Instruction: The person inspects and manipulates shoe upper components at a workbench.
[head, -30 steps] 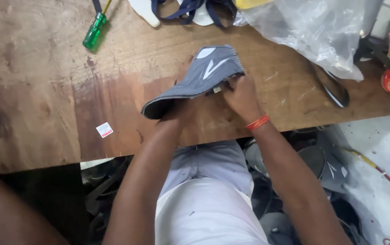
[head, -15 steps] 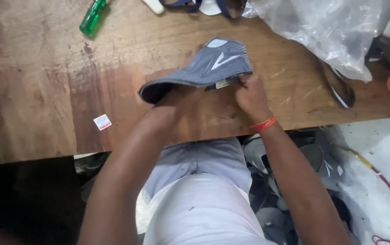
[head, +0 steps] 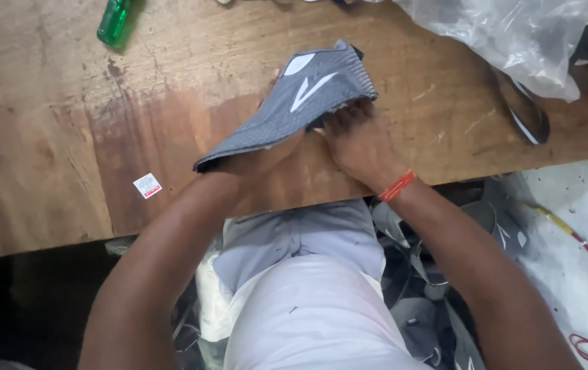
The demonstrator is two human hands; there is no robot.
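Grey shoe upper (head: pixel 294 103) pinched by right hand (head: pixel 357 144) fingers, left hand (head: pixel 256 161) tucked inside, small white sticker (head: pixel 147 186) nearby

Green screwdriver handle (head: pixel 113 22), clear plastic bag (head: pixel 506 34), small sticker (head: pixel 147 186) — on wooden table (head: pixel 40 137).

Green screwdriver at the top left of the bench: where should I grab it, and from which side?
Probably the green handle, from above: it lies flat on the wooden bench, with bare wood on both sides. Its tip runs out of frame.
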